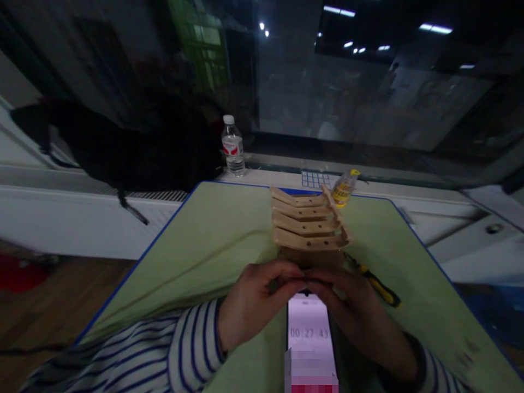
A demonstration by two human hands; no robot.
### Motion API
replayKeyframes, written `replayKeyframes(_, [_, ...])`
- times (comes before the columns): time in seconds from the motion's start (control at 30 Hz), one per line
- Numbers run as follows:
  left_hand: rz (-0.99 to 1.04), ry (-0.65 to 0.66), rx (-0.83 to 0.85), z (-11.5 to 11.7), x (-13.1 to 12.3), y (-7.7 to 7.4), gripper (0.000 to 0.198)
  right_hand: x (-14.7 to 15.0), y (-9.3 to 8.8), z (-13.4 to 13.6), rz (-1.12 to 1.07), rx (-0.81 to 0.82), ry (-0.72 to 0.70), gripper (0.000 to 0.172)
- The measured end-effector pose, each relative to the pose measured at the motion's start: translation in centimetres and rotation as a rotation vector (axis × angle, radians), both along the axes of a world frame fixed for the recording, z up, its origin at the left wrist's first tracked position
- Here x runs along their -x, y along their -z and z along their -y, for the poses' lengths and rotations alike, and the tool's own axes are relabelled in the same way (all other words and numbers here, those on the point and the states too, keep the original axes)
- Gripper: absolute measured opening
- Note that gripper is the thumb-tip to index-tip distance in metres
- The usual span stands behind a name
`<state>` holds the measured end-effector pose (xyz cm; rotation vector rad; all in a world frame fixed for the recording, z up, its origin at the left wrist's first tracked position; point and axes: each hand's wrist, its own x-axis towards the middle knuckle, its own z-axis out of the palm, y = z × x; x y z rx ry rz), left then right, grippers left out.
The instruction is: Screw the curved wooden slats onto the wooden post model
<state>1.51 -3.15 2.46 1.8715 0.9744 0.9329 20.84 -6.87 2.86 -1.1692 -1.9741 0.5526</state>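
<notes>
My left hand (256,300) and my right hand (352,311) meet, fingers curled, at the near end of a wooden slatted piece (309,226) standing on the green table mat (213,245). The fingertips pinch something small and dark between them; I cannot make out what. Both wrists wear blue-and-white striped sleeves. Under the hands lies a phone (310,338) with a lit screen that reads 00:27:43. A yellow-handled tool (379,286) lies on the mat just right of my right hand.
A yellow glue bottle (344,188) lies at the mat's far edge behind the wood. A water bottle (233,146) stands on the white sill. A dark bag (135,147) rests on the sill at left. A dark window fills the background.
</notes>
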Motion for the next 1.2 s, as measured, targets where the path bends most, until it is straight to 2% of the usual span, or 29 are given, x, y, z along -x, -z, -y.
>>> replayKeyframes(0.07, [-0.078,-0.096,-0.042,-0.6,0.3,0.6,0.016,-0.9,0.0,-0.2,-0.013,-0.022,0.094,0.014])
replayKeyframes(0.17, [-0.133,-0.296,-0.012,-1.9,1.0,1.6,0.030,-2.4,-0.2,-0.5,-0.081,-0.023,0.346,0.017])
replayKeyframes(0.27, [-0.105,-0.309,-0.008,-2.8,1.4,2.2,0.035,-3.7,-0.3,-0.9,-0.205,0.006,0.547,0.024])
replayKeyframes(0.33, [-0.087,-0.307,-0.049,-2.9,1.3,2.4,0.041,-4.3,-0.3,-1.4,-0.284,0.012,0.606,0.026])
replayKeyframes(0.4, [-0.062,-0.307,-0.085,-2.9,1.0,2.5,0.046,-4.7,0.1,-2.1,-0.379,0.015,0.597,0.025])
replayKeyframes(0.5, [-0.026,-0.285,-0.068,-3.0,0.5,2.7,0.050,-4.9,0.7,-3.2,-0.469,0.061,0.511,0.025])
replayKeyframes(0.63, [0.033,-0.281,0.000,-3.3,0.2,2.5,0.043,-4.7,1.2,-3.6,-0.467,0.130,0.444,0.026])
replayKeyframes(0.77, [0.088,-0.280,0.039,-3.6,0.3,1.8,0.039,-4.3,0.7,-2.6,-0.433,0.142,0.479,0.024])
replayKeyframes(0.87, [0.131,-0.282,0.074,-3.8,0.6,1.2,0.035,-3.9,0.0,-1.6,-0.257,0.106,0.562,0.024])
replayKeyframes(1.0, [0.184,-0.217,0.156,-4.2,1.1,1.0,0.036,-3.9,-1.2,-0.6,-0.079,0.039,0.546,0.022])
replayKeyframes(1.2, [0.169,-0.194,0.169,-4.0,1.8,1.9,0.031,-6.7,-2.5,1.3,0.301,-0.144,0.533,0.024])
